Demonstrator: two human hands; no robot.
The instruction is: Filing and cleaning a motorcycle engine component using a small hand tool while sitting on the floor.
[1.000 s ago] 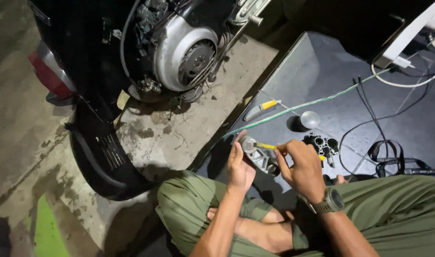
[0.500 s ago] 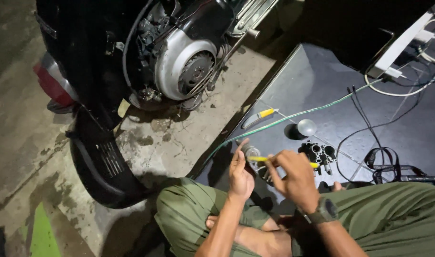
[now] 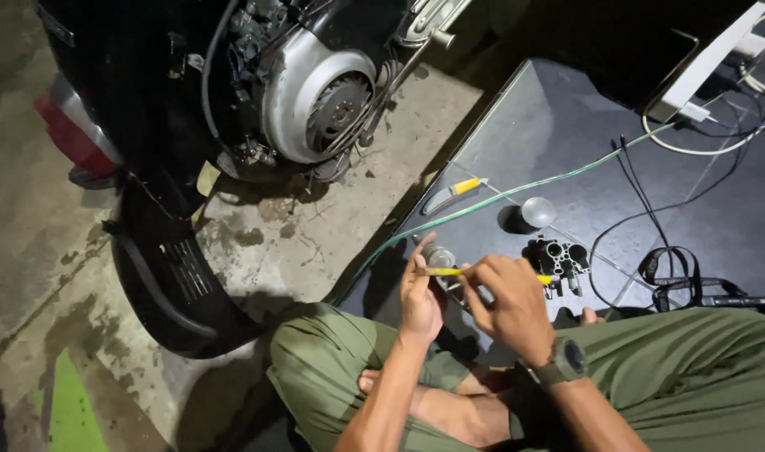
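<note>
A small metal part (image 3: pixel 438 255) is held at lower centre of the frame, gripped in the closed left hand (image 3: pixel 422 295), while a yellow tool (image 3: pixel 446 271) is pinched in the closed right hand (image 3: pixel 506 303) and laid across it. The step appears to be probing or cleaning the part; a steady, fine touch is called for next. A dark carburettor body (image 3: pixel 558 258) and round cap (image 3: pixel 539 211) lie to the right on the mat (image 3: pixel 566 134). A scooter engine (image 3: pixel 315 100) is seen at upper left.
</note>
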